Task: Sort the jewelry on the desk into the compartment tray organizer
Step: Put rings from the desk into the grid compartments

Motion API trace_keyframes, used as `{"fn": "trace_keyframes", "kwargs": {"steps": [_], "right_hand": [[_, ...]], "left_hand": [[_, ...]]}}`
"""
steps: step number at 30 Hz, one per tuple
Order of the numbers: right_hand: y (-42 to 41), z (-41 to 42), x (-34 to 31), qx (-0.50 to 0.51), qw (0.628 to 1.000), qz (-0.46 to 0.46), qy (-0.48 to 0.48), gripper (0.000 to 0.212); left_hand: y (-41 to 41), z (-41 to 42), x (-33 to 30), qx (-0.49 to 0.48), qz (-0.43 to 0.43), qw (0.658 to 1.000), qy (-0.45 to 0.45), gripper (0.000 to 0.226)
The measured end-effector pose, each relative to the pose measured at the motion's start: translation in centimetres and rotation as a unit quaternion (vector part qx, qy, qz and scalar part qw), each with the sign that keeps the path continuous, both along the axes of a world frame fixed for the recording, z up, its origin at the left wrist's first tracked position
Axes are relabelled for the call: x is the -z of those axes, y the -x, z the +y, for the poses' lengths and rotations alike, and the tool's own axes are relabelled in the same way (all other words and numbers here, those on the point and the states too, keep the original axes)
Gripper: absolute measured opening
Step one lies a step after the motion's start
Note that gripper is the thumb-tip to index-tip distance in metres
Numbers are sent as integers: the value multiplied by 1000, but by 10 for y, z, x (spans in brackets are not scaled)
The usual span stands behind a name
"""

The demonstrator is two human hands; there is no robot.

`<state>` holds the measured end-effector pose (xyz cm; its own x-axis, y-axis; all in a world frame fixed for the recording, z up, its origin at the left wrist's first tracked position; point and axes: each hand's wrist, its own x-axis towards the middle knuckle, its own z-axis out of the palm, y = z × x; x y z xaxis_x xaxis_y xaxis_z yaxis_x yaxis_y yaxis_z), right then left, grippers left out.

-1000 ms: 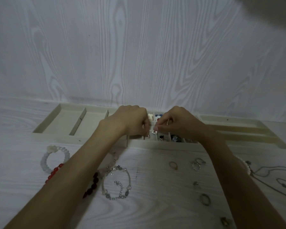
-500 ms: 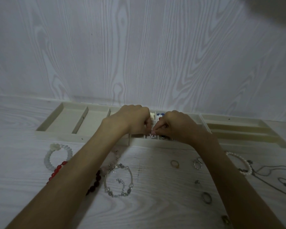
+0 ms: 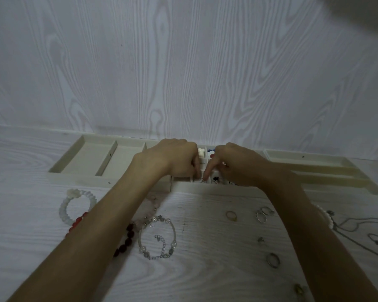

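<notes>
The cream compartment tray organizer [image 3: 100,182] lies along the wall. Both hands hover over its small middle compartments. My right hand [image 3: 238,164] points its index finger down into a front compartment, with a small silver earring [image 3: 202,181] at the fingertip. My left hand [image 3: 172,158] is beside it with fingers curled; what they hold is hidden. Small white [image 3: 201,152] and blue [image 3: 210,151] pieces lie in the rear compartments. On the desk are a silver charm bracelet [image 3: 157,238], a gold ring [image 3: 230,215] and silver rings [image 3: 262,214].
A translucent white bracelet [image 3: 74,205] and a red and dark bead bracelet [image 3: 127,240] lie at the left, partly under my left forearm. Another ring [image 3: 273,260], a pearl bracelet [image 3: 326,216] and thin chain necklaces [image 3: 358,225] lie at the right. The tray's large left compartments [image 3: 92,158] hold nothing.
My hands, which together pinched a small piece above the tray, have drawn slightly apart. My right index finger has dropped into the front compartment with the piece.
</notes>
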<state>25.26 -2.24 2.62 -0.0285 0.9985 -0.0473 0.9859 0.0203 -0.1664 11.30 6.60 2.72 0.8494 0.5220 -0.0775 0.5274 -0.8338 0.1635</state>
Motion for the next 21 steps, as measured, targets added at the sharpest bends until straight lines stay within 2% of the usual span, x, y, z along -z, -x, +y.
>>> {"fn": "trace_keyframes", "kwargs": {"steps": [9, 14, 18, 21], "right_hand": [[9, -1, 5, 1, 996, -85, 12, 39], [9, -1, 6, 3, 996, -93, 14, 37], [7, -1, -4, 9, 999, -44, -4, 45], [0, -9, -21, 31, 998, 11, -47, 42]], "left_hand": [[-2, 1, 5, -13, 22, 1000, -6, 19], [-3, 1, 5, -6, 25, 1000, 3, 21], [1, 0, -2, -2, 19, 1000, 17, 22], [11, 1, -16, -16, -32, 999, 20, 23]]}}
